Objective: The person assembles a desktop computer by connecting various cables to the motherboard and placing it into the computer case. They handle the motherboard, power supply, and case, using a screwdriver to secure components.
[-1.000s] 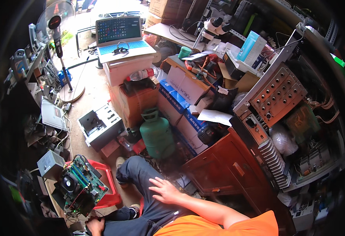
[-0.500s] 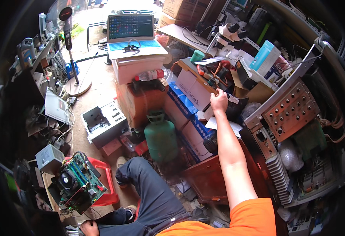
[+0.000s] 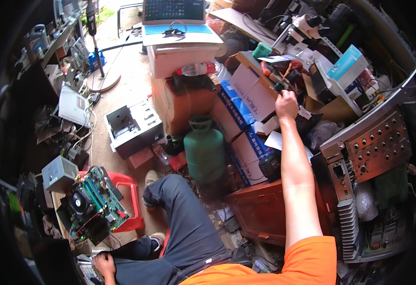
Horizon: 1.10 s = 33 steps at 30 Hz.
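Observation:
My right arm reaches out to the cluttered tool box on the right. My right hand (image 3: 287, 104) is closed at its near edge, fingers curled, just beside a dark tool handle (image 3: 279, 87); whatever it grips, if anything, is hidden. Red-handled tools (image 3: 269, 71) lie just beyond it in the box. At the lower left, my left hand (image 3: 104, 264) rests by my thigh with loosely bent fingers, next to a light keyboard (image 3: 88, 271). No object shows in it. A bare motherboard (image 3: 96, 204) with a black fan sits above that hand, on a red plastic stool (image 3: 131, 202).
A green gas cylinder (image 3: 204, 152) stands in front of my knee, beside paper cartons (image 3: 238, 107). An opened computer case (image 3: 132, 126) lies on the floor. Beyond is a laptop (image 3: 179, 33) on a white box. A metal panel with knobs (image 3: 378, 145) stands at right.
The view has tilted down and turned left, so the scene sits higher and further right. My right hand stays at the tool box, slightly nearer the tool handle. More of my left hand shows.

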Tool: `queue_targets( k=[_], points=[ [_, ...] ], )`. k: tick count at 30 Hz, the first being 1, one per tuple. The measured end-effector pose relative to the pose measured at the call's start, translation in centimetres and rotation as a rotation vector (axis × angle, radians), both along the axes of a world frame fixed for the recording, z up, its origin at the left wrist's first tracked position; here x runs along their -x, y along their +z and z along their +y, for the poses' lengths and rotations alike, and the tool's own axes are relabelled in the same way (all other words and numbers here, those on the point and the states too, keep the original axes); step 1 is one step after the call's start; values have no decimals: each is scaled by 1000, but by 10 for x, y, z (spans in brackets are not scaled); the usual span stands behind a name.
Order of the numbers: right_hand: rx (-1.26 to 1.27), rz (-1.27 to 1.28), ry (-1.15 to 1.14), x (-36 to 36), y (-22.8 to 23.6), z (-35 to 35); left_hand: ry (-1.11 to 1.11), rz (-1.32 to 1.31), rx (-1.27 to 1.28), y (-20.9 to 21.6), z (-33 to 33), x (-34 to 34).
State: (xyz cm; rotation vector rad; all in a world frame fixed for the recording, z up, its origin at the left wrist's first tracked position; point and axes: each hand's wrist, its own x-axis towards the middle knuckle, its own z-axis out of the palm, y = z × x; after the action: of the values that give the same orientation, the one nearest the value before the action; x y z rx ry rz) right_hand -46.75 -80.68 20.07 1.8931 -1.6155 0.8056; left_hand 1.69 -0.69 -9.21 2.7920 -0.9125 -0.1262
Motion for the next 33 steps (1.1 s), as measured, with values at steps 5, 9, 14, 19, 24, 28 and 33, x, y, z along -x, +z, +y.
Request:
queue_targets(
  k=[5,9,14,19,24,28,33],
  points=[
    [28,130,209,31,-4,-45,15,95,-99,14,-6,0],
    [-57,175,1,53,-6,-66,1,70,25,21,-6,5],
    [170,214,187,63,-3,-56,15,53,-20,28,-4,12],
    [381,-9,294,3,-17,31,-38,33,-85,39,-18,24],
    [-404,-674,671,-105,-63,200,-342,290,-19,56,-63,44],
    [-877,-952,854,-175,-120,332,-416,936,215,56,-130,65],
    [-1162,-1165,789,-230,-149,433,-180,1503,342,39,-185,74]
  ],
)
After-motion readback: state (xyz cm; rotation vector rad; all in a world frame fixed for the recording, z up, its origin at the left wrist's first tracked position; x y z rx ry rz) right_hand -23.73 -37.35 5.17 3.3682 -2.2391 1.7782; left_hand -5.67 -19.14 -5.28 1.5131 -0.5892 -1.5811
